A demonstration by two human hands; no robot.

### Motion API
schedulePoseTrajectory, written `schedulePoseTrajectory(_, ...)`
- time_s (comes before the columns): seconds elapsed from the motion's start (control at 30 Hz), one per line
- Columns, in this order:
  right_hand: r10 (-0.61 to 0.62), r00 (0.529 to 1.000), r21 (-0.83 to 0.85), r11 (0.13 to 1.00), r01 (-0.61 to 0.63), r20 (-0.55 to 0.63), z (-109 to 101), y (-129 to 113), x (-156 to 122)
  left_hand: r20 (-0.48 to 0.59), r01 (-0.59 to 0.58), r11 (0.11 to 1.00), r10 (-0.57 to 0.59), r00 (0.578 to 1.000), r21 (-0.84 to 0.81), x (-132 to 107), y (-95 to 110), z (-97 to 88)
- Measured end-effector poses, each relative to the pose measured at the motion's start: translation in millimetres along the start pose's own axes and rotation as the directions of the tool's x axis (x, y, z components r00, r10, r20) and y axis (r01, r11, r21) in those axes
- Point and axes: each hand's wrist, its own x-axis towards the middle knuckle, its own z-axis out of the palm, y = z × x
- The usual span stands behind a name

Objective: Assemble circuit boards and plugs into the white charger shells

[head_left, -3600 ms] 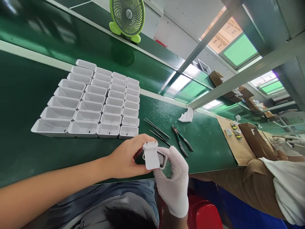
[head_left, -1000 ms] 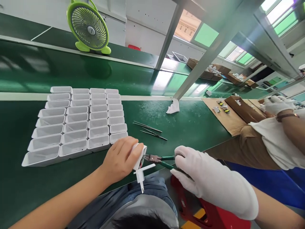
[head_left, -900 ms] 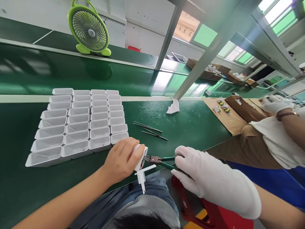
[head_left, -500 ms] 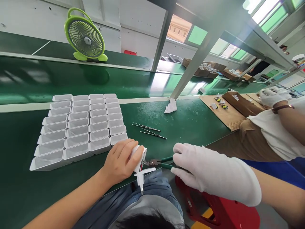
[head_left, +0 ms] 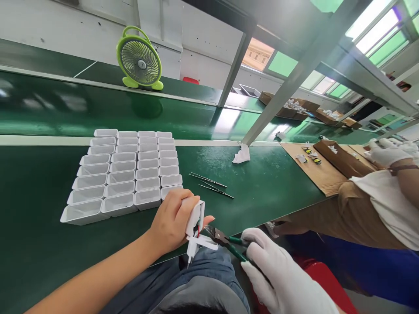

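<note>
My left hand [head_left: 172, 220], wrapped round the white housing [head_left: 195, 214], now tilts it so more red wire [head_left: 198, 232] shows near the pliers [head_left: 220, 237] my gloved right hand [head_left: 270, 264] grips.

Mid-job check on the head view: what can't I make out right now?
All in the head view:
White housing: partly covered by the left hand.
Red wire: its run inside is hidden by the housing.
Pliers: handle ends covered by the right hand, whose forearm the bottom edge cuts off.
Green fan: hub lettering too small.
Co-worker's gloved hands: blurred; contents unclear.
</note>
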Motion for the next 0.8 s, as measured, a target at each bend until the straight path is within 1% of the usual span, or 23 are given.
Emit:
schedulePoseTrajectory(0.07, 0.051, 0.999, 0.11, 0.993, -0.052, 0.015, 6.5, 3.2, -3.1, -0.01, -0.028, 1.0, 0.028, 1.0, -0.011, -0.4, -0.8, 0.2)
schedulePoseTrajectory(0.13, 0.033, 0.999, 0.136, 0.99, -0.037, 0.031, 3.2, 10.1, -0.5, -0.016, -0.071, 0.997, 0.071, 0.997, -0.01, -1.1, -1.5, 0.4)
schedulePoseTrajectory(0.2, -0.032, 0.998, 0.079, 0.997, 0.027, 0.055, -6.4, 18.2, 5.7, -0.019, -0.114, 0.993, 0.114, 0.993, 0.001, -2.1, -1.9, 0.5)
schedulePoseTrajectory(0.3, -0.117, 0.989, -0.093, 0.988, 0.126, 0.091, -22.6, 26.3, 16.3, -0.029, -0.163, 0.986, 0.164, 0.986, 0.025, -3.3, -1.4, 0.5)
schedulePoseTrajectory(0.37, -0.146, 0.982, -0.18, 0.97, 0.165, 0.116, -30.5, 26.4, 22.3, -0.04, -0.185, 0.981, 0.187, 0.982, 0.054, -3.8, -0.6, 0.5)
schedulePoseTrajectory(0.43, -0.175, 0.976, -0.232, 0.952, 0.201, 0.127, -35.7, 22.7, 27.3, -0.047, -0.198, 0.977, 0.202, 0.978, 0.083, -3.9, 0.2, 0.6)
schedulePoseTrajectory(0.5, -0.193, 0.976, -0.276, 0.937, 0.213, 0.1, -38.9, 16.9, 31.6, -0.045, -0.205, 0.974, 0.21, 0.977, 0.099, -3.8, 1.0, 1.0)
schedulePoseTrajectory(0.6, -0.192, 0.981, -0.349, 0.918, 0.19, 0.029, -42.1, 8.1, 36.8, -0.041, -0.194, 0.974, 0.2, 0.979, 0.115, -3.2, 2.4, 1.9)
schedulePoseTrajectory(0.63, -0.193, 0.981, -0.365, 0.912, 0.188, 0.023, -42.9, 5.9, 38.2, -0.037, -0.191, 0.973, 0.197, 0.98, 0.126, -2.9, 2.9, 2.2)
schedulePoseTrajectory(0.67, -0.199, 0.979, -0.374, 0.906, 0.196, 0.032, -43.5, 4.1, 39.4, -0.031, -0.191, 0.972, 0.197, 0.98, 0.138, -2.6, 3.3, 2.4)
schedulePoseTrajectory(0.73, -0.207, 0.975, -0.37, 0.902, 0.224, 0.085, -43.5, 2.4, 41.0, -0.016, -0.2, 0.966, 0.205, 0.979, 0.162, -1.9, 3.7, 2.5)
schedulePoseTrajectory(0.8, -0.184, 0.975, -0.357, 0.908, 0.217, 0.125, -41.0, 2.4, 41.6, -0.009, -0.209, 0.962, 0.214, 0.977, 0.178, -1.5, 3.2, 2.0)
